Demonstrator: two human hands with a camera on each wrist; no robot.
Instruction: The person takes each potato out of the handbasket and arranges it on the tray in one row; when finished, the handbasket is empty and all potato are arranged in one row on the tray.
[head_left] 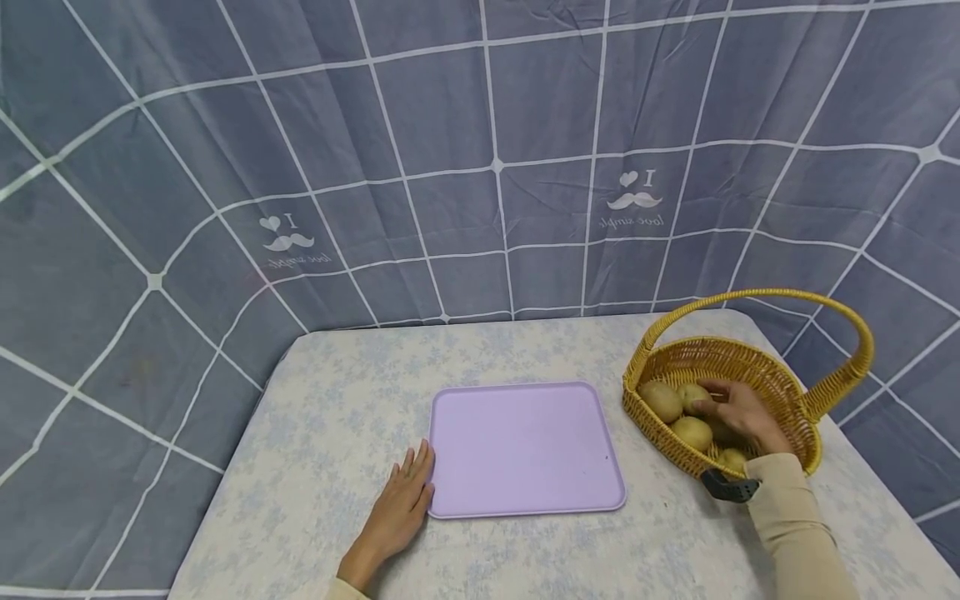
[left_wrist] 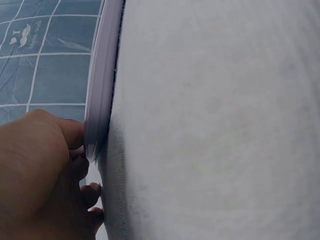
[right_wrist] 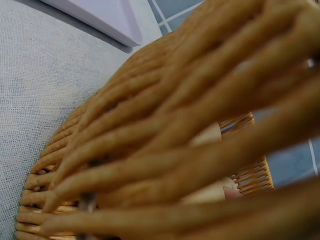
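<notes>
Basket of golden-brown wicker, oval, with a tall arched handle, at the right of a table covered in pale cloth with a faint blue floral print. Inside, mostly toward the left, several rounded yellow-brown potatoes. Also in the basket, right hand, with fingers against a potato toward the far side; full grip or mere touch, cannot tell (mostly hidden behind blurred wicker in the right wrist view). On that arm, a beige fabric sleeve and a small black device. Left of the basket and apart from it, a flat lilac rectangular tray with rounded corners. At its left edge, left hand, with straight fingers touching the rim. Along the far side, a blue-grey hanging cloth with white grid lines.
</notes>
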